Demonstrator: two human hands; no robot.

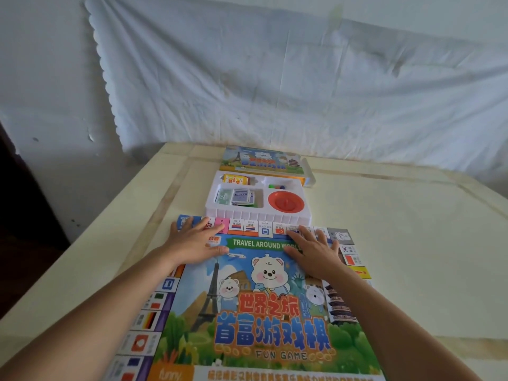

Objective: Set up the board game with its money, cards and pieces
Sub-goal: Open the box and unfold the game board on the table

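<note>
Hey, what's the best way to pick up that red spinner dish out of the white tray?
Probably pinch its raised central knob from straight above. The red spinner dish sits sunk in a snug round pocket of the white tray, so its rim looks hard to reach from the side.

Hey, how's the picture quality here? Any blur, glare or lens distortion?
Head view: soft, even light, no hard shadows, no strong glare on the board; wide-angle lens bows the table edges; tray and box at the back look soft, print there unreadable.
</note>
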